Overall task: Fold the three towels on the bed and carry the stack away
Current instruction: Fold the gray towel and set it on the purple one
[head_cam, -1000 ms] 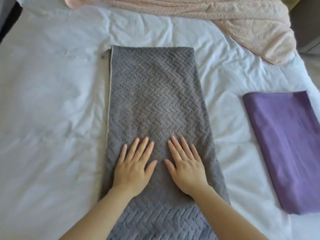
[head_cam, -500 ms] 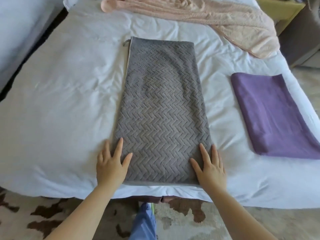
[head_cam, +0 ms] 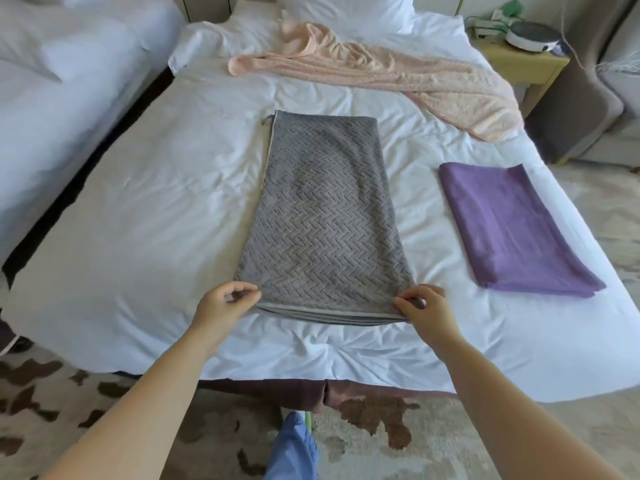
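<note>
A grey towel [head_cam: 322, 216] with a herringbone weave lies folded lengthwise in a long strip down the middle of the white bed [head_cam: 138, 237]. My left hand [head_cam: 221, 306] pinches its near left corner, and my right hand [head_cam: 427, 306] pinches its near right corner. The near edge is lifted slightly off the sheet. A purple towel [head_cam: 512, 230] lies folded flat to the right. A pink towel [head_cam: 398, 74] sprawls unfolded across the far side of the bed.
A second white bed [head_cam: 52, 81] stands to the left across a dark gap. At the far right are a yellow nightstand [head_cam: 519, 64] with a round white device [head_cam: 533, 39] and a grey armchair [head_cam: 588, 109]. A patterned rug [head_cam: 381, 427] covers the floor below.
My hands slid from flat on the middle of the grey towel out to its near corners, then curled to pinch them. The view pulled back and now takes in the whole bed.
</note>
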`<action>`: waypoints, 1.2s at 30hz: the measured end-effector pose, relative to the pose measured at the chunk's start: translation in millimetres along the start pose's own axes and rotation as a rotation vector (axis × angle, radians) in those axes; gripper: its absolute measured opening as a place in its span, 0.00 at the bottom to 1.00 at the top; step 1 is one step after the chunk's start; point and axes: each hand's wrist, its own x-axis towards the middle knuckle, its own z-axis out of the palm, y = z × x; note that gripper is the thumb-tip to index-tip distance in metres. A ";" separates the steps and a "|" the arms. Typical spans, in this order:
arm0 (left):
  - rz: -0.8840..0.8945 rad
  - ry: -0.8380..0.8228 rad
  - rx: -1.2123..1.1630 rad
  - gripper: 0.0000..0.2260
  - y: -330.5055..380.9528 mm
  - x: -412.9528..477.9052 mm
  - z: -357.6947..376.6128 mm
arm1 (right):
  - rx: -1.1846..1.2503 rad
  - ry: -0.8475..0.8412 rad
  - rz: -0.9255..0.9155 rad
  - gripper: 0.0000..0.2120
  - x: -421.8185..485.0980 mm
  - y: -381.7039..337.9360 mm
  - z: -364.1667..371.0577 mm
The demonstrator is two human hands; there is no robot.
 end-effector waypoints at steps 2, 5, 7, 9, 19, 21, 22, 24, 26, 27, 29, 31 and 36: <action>0.037 -0.052 0.108 0.11 16.7 3.5 -7.4 | -0.031 -0.106 -0.005 0.13 0.9 -15.1 -16.1; 0.129 -0.038 0.270 0.20 50.5 21.7 -9.5 | -0.117 -0.256 -0.064 0.26 17.1 -41.4 -37.6; 0.197 -0.018 0.297 0.21 76.3 44.4 -6.5 | -0.161 -0.201 -0.167 0.23 40.1 -63.4 -47.2; 0.227 -0.069 0.338 0.25 103.2 74.9 -4.9 | -0.158 -0.109 -0.191 0.15 71.5 -86.1 -54.2; 0.153 0.079 0.382 0.09 152.0 297.4 23.0 | 0.047 0.002 0.002 0.09 292.4 -133.9 -24.6; 0.082 0.097 0.286 0.09 146.3 335.6 31.6 | 0.062 0.022 0.037 0.11 331.3 -131.1 -6.9; 0.070 0.097 0.258 0.08 143.8 352.4 36.6 | 0.056 0.034 0.052 0.11 348.5 -129.1 1.4; 0.064 0.090 0.255 0.04 138.5 379.9 46.6 | 0.024 0.048 0.086 0.10 375.4 -121.8 15.8; 0.062 0.077 0.323 0.03 129.4 399.2 55.5 | -0.028 0.029 0.127 0.11 392.8 -110.4 27.2; 0.054 0.065 0.393 0.02 122.8 404.5 58.7 | -0.065 0.011 0.149 0.12 397.0 -104.0 31.8; 0.025 0.036 0.542 0.04 112.1 408.1 63.0 | -0.121 -0.015 0.177 0.15 400.8 -93.1 38.5; 0.000 0.031 0.602 0.07 109.6 404.9 65.0 | -0.117 -0.014 0.202 0.17 398.9 -89.2 41.7; 0.309 0.172 0.917 0.21 125.1 377.7 71.6 | -0.315 0.089 0.024 0.32 373.3 -97.8 37.3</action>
